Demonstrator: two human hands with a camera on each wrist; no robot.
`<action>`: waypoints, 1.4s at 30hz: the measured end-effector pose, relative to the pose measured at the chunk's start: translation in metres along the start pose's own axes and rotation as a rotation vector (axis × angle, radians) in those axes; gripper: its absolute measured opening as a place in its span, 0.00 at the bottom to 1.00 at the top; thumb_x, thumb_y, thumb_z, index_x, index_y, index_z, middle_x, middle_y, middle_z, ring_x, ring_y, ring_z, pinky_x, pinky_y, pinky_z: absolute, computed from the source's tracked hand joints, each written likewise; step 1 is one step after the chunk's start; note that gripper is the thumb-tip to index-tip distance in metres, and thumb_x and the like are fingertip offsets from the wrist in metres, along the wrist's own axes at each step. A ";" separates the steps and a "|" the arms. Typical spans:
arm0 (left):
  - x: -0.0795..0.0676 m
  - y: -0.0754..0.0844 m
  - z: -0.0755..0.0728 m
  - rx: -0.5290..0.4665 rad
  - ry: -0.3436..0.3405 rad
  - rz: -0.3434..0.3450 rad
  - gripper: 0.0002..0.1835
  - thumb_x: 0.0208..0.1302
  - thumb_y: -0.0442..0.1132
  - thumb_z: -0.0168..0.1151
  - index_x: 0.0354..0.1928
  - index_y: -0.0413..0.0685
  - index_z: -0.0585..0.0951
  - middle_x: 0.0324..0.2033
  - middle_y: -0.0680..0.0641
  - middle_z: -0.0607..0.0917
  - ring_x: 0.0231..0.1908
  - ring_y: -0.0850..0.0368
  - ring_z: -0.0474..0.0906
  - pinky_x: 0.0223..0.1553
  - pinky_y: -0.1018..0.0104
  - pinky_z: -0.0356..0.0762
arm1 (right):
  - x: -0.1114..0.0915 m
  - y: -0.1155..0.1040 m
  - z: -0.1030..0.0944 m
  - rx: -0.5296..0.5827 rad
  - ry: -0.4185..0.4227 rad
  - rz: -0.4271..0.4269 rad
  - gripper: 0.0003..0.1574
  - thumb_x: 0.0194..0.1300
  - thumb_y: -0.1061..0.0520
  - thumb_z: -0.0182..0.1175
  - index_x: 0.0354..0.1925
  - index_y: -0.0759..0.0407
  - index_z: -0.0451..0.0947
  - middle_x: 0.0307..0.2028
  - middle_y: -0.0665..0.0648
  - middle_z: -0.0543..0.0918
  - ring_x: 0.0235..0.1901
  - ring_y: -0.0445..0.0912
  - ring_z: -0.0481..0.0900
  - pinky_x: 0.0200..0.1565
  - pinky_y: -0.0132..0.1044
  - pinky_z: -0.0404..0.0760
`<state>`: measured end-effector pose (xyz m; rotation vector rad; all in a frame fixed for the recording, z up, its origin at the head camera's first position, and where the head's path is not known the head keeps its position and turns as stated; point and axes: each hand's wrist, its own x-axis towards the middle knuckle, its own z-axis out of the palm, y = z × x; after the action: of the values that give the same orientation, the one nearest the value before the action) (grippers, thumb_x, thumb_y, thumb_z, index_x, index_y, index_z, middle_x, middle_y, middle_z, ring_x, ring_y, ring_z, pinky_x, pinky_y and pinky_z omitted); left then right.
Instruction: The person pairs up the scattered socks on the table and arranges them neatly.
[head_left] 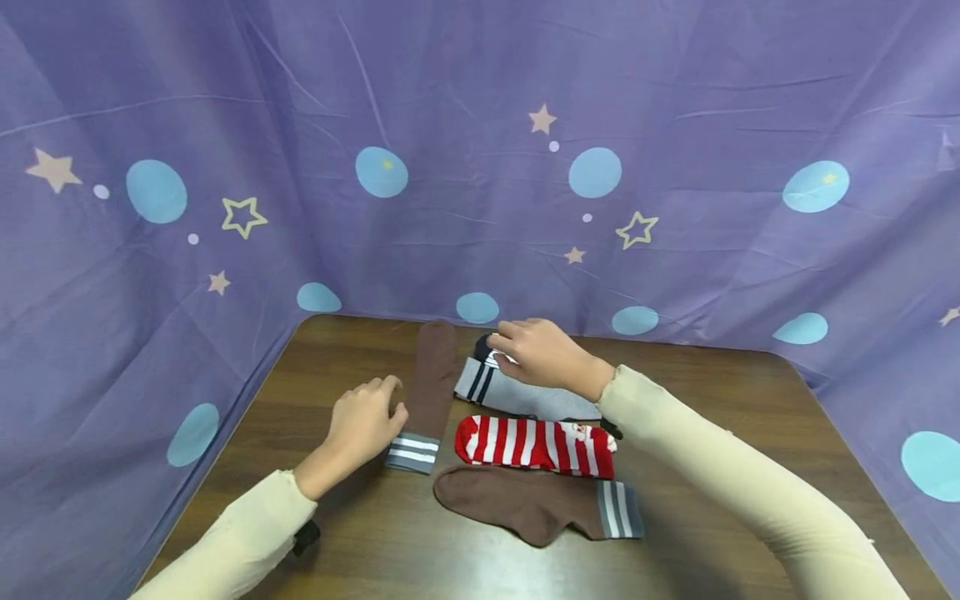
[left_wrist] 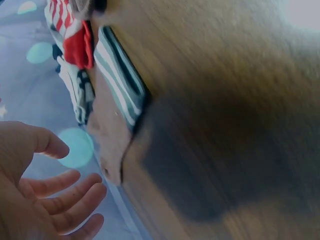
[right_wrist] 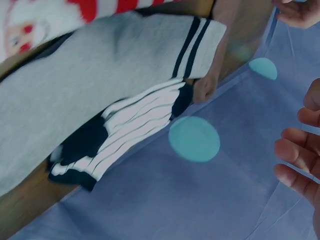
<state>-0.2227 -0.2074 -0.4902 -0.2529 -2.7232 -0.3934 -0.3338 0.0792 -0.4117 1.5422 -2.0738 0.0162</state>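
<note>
My left hand (head_left: 363, 421) hovers beside an upright-lying brown sock (head_left: 435, 375) with a grey, white-striped cuff; its fingers are loosely bent and hold nothing. Above the far end of a grey sock (head_left: 536, 398) with dark bands hangs my right hand (head_left: 546, 354), fingers loosely curved around nothing. In the right wrist view a small black-and-white striped sock (right_wrist: 142, 112) lies along that grey sock, apart from the fingers (right_wrist: 295, 150); in the head view the right hand mostly covers it. Nearer lie a red-and-white striped sock (head_left: 517, 444) and a second brown sock (head_left: 517, 500), both laid crosswise.
All the socks lie on a brown wooden table (head_left: 360, 542). A purple curtain (head_left: 480, 225) with stars and blue dots hangs behind the table's far edge and at its sides.
</note>
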 end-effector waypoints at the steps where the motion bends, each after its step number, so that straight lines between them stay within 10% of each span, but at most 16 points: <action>1: 0.001 -0.003 0.000 -0.013 -0.020 -0.018 0.15 0.58 0.37 0.66 0.46 0.38 0.84 0.27 0.42 0.85 0.18 0.55 0.71 0.16 0.62 0.68 | 0.003 -0.003 0.001 0.003 0.006 -0.006 0.07 0.64 0.57 0.67 0.36 0.56 0.78 0.27 0.52 0.76 0.21 0.43 0.74 0.25 0.37 0.77; 21: 0.098 -0.057 0.005 -0.521 -0.374 -0.435 0.19 0.67 0.40 0.53 0.50 0.32 0.82 0.35 0.41 0.87 0.39 0.48 0.85 0.43 0.61 0.81 | 0.038 -0.083 0.033 0.054 -0.077 -0.136 0.08 0.68 0.52 0.62 0.33 0.52 0.76 0.27 0.48 0.75 0.25 0.41 0.75 0.27 0.33 0.76; 37: 0.138 -0.069 0.042 -0.680 -0.475 -0.519 0.22 0.72 0.39 0.48 0.58 0.30 0.78 0.51 0.35 0.85 0.54 0.41 0.82 0.52 0.52 0.81 | 0.042 -0.132 0.059 0.030 -0.275 -0.199 0.13 0.71 0.41 0.58 0.46 0.45 0.80 0.37 0.44 0.82 0.35 0.38 0.82 0.33 0.32 0.81; 42: 0.143 -0.072 0.051 -0.651 -0.447 -0.472 0.19 0.71 0.36 0.50 0.53 0.28 0.80 0.44 0.35 0.86 0.44 0.46 0.84 0.44 0.59 0.81 | 0.044 -0.140 0.064 0.037 -0.321 -0.203 0.14 0.73 0.40 0.57 0.46 0.45 0.81 0.38 0.44 0.82 0.36 0.37 0.82 0.33 0.29 0.81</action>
<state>-0.3872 -0.2430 -0.4967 0.1696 -2.9716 -1.5220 -0.2445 -0.0285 -0.4896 1.8730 -2.1512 -0.2879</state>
